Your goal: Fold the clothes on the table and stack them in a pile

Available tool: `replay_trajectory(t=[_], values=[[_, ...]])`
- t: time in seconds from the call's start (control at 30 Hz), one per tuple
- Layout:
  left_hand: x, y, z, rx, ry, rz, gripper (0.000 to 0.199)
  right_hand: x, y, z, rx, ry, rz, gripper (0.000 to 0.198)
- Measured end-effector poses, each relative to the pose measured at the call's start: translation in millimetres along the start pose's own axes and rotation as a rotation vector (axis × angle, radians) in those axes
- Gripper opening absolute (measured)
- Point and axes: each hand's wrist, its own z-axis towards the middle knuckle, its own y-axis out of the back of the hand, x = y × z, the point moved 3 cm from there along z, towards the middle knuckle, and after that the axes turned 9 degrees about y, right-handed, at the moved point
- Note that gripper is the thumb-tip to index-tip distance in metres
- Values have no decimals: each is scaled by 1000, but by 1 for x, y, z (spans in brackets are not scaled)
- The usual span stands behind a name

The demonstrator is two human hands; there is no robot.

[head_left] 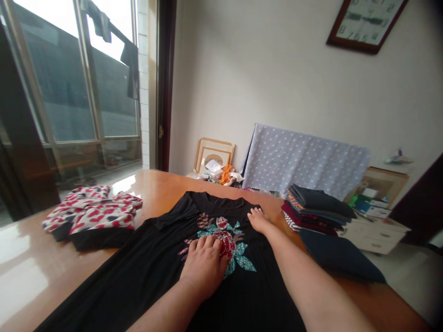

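A black T-shirt (152,267) lies spread out on the table, neckline away from me, with a sparkling red and teal flower design (238,251) on its chest. My left hand (204,260) rests palm down on that design, fingers lightly bent against the fabric and covering part of it. Farther off, my right hand (259,220) lies on the shirt near its right shoulder, fingers stretched and a little apart. The sleeve on the left is visible and spread outward; the one on the right is mostly hidden by my right hand and forearm.
On the wooden table (147,186), a heart-patterned garment (100,212) lies to the left. A stack of folded clothes (311,210) and a dark folded cloth (341,256) lie on the right. Behind are a dotted grey cloth (304,159), framed pictures (214,150) and a white cabinet (375,235).
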Motion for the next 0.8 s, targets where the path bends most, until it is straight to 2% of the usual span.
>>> replay_trajectory(t=[0.13, 0.23, 0.33, 0.5, 0.63, 0.8], values=[[1, -3, 1, -8, 0, 0, 34, -3, 27, -8, -90, 20, 39, 55], [3, -6, 1, -27, -9, 2, 35, 4, 51, -32, -163, 49, 60, 52], [4, -8, 0, -53, -28, 3, 36, 20, 63, -73, -193, 110, 112, 46], [2, -6, -3, -80, -48, -3, 36, 54, 57, -165, -89, 244, 177, 45], [-4, 2, -7, -140, -45, 34, 36, 71, 56, -230, -52, 258, 166, 46], [-11, 6, -11, -121, -50, 77, 37, 80, 66, -281, -42, 201, 159, 45]])
